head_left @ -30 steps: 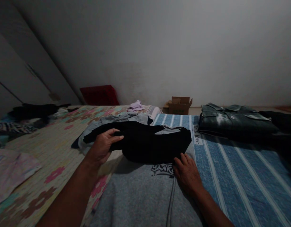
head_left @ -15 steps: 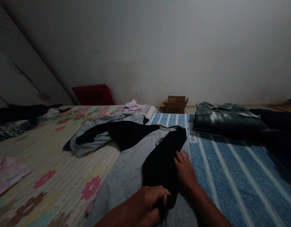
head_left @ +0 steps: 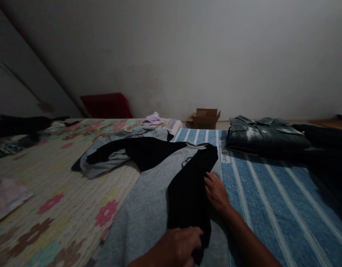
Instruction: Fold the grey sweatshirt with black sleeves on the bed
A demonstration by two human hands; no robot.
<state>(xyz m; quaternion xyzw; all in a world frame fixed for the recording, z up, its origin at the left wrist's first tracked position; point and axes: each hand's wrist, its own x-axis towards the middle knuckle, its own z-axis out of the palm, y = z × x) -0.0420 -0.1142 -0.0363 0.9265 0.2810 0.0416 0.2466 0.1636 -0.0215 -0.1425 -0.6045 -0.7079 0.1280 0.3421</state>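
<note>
A grey sweatshirt (head_left: 143, 196) with black sleeves lies spread out in front of me. Its right-hand black sleeve (head_left: 187, 193) is folded down across the body, while the other sleeve (head_left: 132, 146) stretches out to the left. At the cuff end of the folded sleeve, my left hand (head_left: 179, 244) is closed, fingers curled over the black fabric; its fingertips are partly hidden. My right hand (head_left: 217, 193) rests open with fingers extended along the outer edge of that same sleeve.
Another grey garment (head_left: 104, 168) lies crumpled under the left sleeve on the flowered sheet (head_left: 84, 193). A folded dark denim jacket (head_left: 267, 135) sits on the blue striped sheet (head_left: 260, 200). By the wall are a cardboard box (head_left: 206, 118) and a red object (head_left: 105, 105).
My left hand has shifted slightly right, and its knuckles look flatter over the sleeve. The right hand stays at the sleeve's edge. The view has tilted down a little.
</note>
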